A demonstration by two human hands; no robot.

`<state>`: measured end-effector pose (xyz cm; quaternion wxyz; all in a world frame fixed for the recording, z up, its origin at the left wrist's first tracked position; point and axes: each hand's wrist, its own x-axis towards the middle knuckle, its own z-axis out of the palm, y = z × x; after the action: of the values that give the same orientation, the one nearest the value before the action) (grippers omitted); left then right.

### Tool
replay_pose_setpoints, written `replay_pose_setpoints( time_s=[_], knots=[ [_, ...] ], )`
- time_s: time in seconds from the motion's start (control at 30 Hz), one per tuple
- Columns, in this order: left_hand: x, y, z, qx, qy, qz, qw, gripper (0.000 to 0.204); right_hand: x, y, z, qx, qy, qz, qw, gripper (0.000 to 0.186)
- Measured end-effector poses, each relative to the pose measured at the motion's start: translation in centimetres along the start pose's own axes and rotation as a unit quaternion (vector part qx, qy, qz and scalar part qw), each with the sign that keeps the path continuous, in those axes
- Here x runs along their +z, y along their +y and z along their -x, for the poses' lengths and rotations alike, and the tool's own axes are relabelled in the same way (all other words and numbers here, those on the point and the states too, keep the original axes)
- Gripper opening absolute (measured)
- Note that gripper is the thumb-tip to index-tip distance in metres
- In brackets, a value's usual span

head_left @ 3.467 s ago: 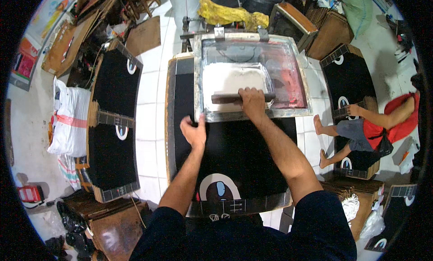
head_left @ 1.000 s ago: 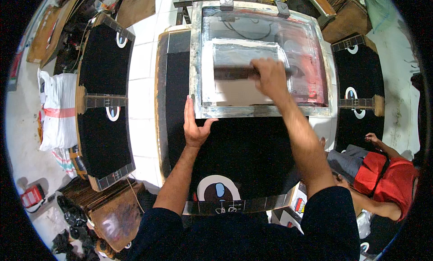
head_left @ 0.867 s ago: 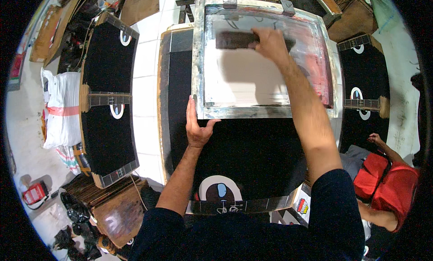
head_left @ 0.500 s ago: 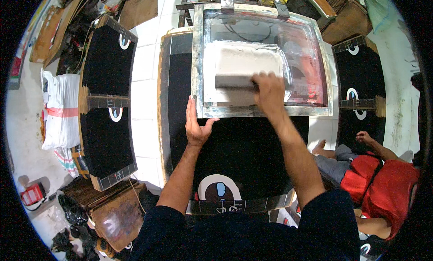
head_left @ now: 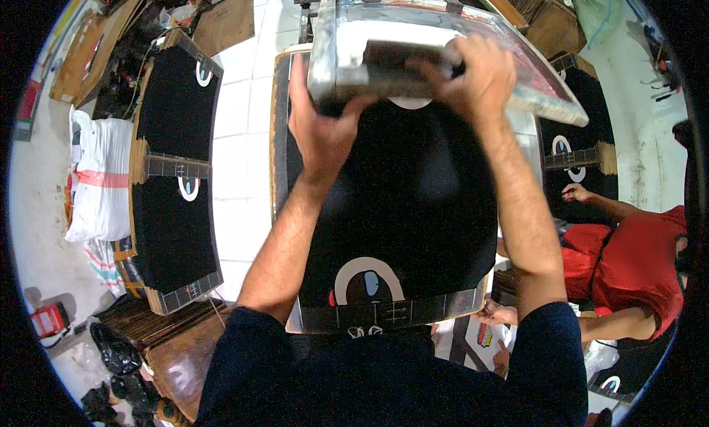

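A screen printing frame (head_left: 555, 108) with a pale border is tilted up, its near edge raised off the black fabric (head_left: 406, 183) on the board below me. At its near left corner my left hand (head_left: 325, 135) grips the frame, fingers along the side and thumb under the near edge. My right hand (head_left: 484, 76), blurred, is closed around a dark squeegee (head_left: 399, 54) over the mesh. Below the frame, part of a pale round print (head_left: 410, 102) shows on the fabric. Closer to me lies a printed eye shape (head_left: 369, 283) in white, dark and blue.
Boards with black fabric and eye prints stand at left (head_left: 176, 102) and right (head_left: 583, 135). A person in red (head_left: 639, 257) sits at right, one hand near my board's corner. A white sack (head_left: 100, 176) and stacked brown boards (head_left: 173, 338) are at left.
The frame's near edge has risen from the fabric, uncovering part of a pale print. My left hand now grips its corner; my right hand and the squeegee have moved up. The person in red has shifted.
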<state>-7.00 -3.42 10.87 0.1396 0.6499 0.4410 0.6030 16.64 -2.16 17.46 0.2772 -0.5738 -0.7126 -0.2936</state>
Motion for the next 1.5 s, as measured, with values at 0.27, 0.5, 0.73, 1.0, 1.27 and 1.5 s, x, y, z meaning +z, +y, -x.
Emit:
replay_pose_setpoints(
  time_s=[0.27,0.5,0.73,1.0,1.27,1.5],
  knots=[
    [-11.7,-18.1,5.9,-0.24,0.118,0.115,0.957,0.084,-3.5,1.9,-12.6,0.094,-0.034,-0.028,0.995,0.075],
    [-27.3,-25.0,51.5,-0.444,-0.489,-0.195,0.725,0.049,-3.9,3.0,-16.0,0.148,-0.115,-0.046,0.981,0.069],
    [-28.6,-12.7,63.1,-0.756,-0.017,0.117,0.643,0.037,-0.5,8.7,-20.1,0.124,-0.147,-0.014,0.981,0.09],
    [-28.1,-9.4,54.2,-0.657,-0.048,0.124,0.742,0.041,0.4,13.0,-21.4,0.131,-0.162,-0.015,0.978,0.1],
    [-31.9,-11.3,52.0,-0.579,-0.216,-0.338,0.71,0.026,-0.6,9.7,-21.5,0.1,-0.124,-0.082,0.984,0.08],
    [-36.4,-12.2,35.4,-0.505,-0.145,-0.231,0.819,0.025,-4.7,3.5,-20.0,0.151,-0.142,-0.072,0.976,0.075]
  ],
)
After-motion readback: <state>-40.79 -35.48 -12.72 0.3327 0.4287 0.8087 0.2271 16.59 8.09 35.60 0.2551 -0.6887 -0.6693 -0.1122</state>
